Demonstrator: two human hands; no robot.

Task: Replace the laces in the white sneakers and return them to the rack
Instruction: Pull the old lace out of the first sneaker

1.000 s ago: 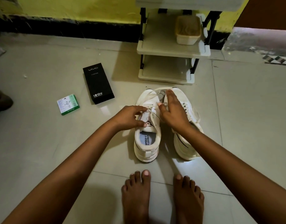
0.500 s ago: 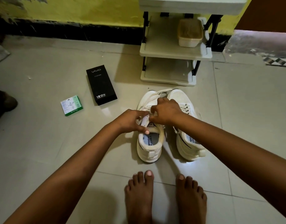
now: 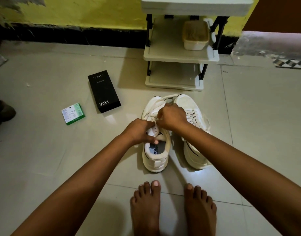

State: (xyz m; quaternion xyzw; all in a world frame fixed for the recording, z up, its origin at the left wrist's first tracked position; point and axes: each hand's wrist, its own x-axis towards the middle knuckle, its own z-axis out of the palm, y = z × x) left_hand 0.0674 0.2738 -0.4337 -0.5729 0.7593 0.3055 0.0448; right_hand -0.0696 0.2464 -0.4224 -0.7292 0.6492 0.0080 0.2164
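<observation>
On the tiled floor [image 3: 44, 159], from the left: one small green-and-white box [image 3: 73, 113], then one black box [image 3: 103, 91]. Your left hand [image 3: 139, 130] pinches the tongue of the left sneaker [image 3: 155, 147], thumb at its opening. Your right hand [image 3: 171, 116], fingers curled, pinches that shoe's lace [image 3: 152, 111]. The right sneaker [image 3: 193, 128] stands just beside, laced. Two sneakers, both before the rack [image 3: 178, 53], which holds one lidded tub [image 3: 195, 35]. Your two bare feet [image 3: 171, 210] are nearest you.
</observation>
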